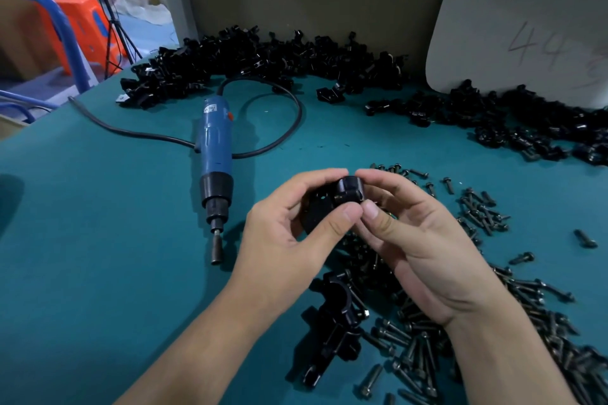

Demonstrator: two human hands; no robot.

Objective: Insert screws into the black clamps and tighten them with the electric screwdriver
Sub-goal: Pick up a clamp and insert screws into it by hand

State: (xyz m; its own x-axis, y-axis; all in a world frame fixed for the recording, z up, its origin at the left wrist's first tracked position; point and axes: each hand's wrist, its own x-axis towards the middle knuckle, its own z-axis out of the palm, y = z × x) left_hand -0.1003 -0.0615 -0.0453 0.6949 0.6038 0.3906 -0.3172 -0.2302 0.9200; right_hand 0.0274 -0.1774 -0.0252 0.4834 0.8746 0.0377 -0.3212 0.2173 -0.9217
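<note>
Clamp: the black clamp point(342, 196) is in the middle of the frame, held up over the counter point(115, 223).
Left hand: the left hand point(292, 230) curls its fingers point(343, 217) round the clamp's left side.
Right hand: the right hand point(418, 240) pinches the right side. I cannot tell if it has a screw.
Feel: it looks small, hard and light. Hold the flat sides.
Boxes: none. The screws point(487, 210) lie loose at the right.
Tool: the electric screwdriver point(215, 148) lies at the left, with no hand on it.
</note>
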